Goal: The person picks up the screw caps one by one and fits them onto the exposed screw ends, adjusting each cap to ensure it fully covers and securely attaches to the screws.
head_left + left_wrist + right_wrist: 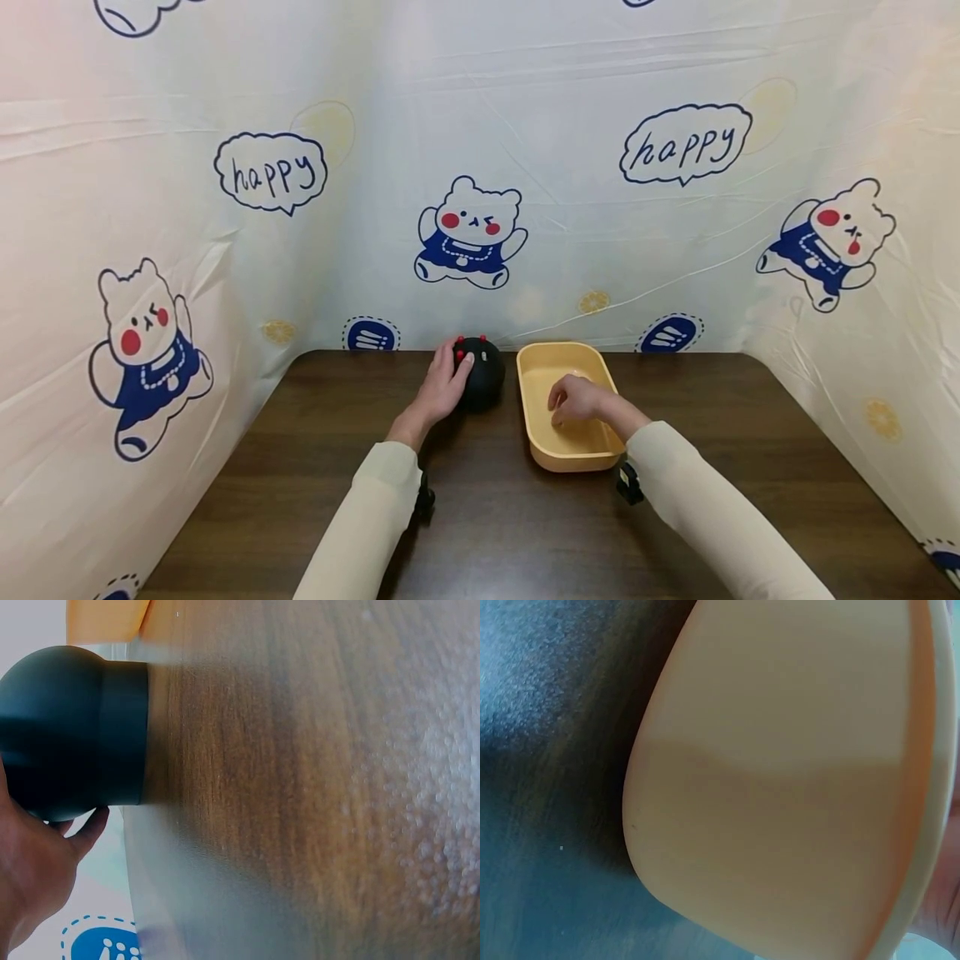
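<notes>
My left hand (pixel 442 385) holds the left side of a black round object (pixel 483 379), thumb toward its front. Small red knobs and a pale mark show near its top. In the left wrist view the black object (pixel 67 735) appears as a ball on a short cylindrical base, with fingers (pixel 90 831) curving against its side. Inside a yellow plastic tub (pixel 534 425) is my right hand (pixel 579 398), fingers bent down toward the bottom. Whether they pinch something small cannot be made out. The tub's outer wall (pixel 780 825) hides most of that hand in the right wrist view.
Both objects stand side by side near the far edge of a dark wooden table (pixel 495 533). A printed cloth (pixel 360 250) with bears and lettering hangs behind it and along both sides. Cameras are strapped to both wrists.
</notes>
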`<control>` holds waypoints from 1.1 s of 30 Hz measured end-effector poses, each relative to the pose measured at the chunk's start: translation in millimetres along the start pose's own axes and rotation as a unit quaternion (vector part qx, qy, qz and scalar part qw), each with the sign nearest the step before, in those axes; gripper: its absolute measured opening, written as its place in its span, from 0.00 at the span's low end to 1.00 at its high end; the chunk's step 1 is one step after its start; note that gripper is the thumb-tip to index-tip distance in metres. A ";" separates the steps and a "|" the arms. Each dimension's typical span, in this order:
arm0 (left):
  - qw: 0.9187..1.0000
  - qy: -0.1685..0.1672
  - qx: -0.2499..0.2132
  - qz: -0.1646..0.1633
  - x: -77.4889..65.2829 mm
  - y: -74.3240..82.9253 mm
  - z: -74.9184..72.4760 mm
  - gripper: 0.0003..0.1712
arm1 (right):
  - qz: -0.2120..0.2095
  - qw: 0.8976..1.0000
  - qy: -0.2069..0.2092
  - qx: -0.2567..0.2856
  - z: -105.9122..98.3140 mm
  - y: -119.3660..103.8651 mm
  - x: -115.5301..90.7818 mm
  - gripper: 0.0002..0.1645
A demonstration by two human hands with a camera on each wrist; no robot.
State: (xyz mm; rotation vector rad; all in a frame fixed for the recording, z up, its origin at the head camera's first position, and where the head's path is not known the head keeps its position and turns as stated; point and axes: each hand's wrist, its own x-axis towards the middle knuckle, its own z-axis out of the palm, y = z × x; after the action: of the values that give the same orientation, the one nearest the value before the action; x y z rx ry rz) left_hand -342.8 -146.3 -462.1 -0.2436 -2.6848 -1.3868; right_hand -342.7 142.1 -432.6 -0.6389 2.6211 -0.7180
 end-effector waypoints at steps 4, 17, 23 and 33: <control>1.000 0.000 -0.004 0.003 -0.3 2.7 -1.5 0.40 | -0.008 1.000 -0.002 -0.001 0.5 -0.3 1.1 0.08; 1.000 0.000 -0.001 0.005 0.0 0.4 -2.6 0.41 | -0.031 0.999 -0.011 0.034 5.1 -3.6 0.5 0.03; 1.000 0.002 0.003 0.005 -0.4 -0.8 -1.3 0.40 | -0.021 0.995 -0.020 0.098 7.8 -2.5 -0.5 0.04; 1.000 0.006 0.000 0.012 -0.7 -0.4 0.1 0.40 | -0.021 0.985 -0.029 0.170 8.9 -0.4 -3.1 0.08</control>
State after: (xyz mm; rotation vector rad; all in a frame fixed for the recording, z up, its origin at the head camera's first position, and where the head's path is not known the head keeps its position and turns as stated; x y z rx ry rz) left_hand -342.2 -146.6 -462.6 -0.2667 -2.6629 -1.3766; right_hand -336.1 139.9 -439.0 -0.6015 2.3584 -1.1084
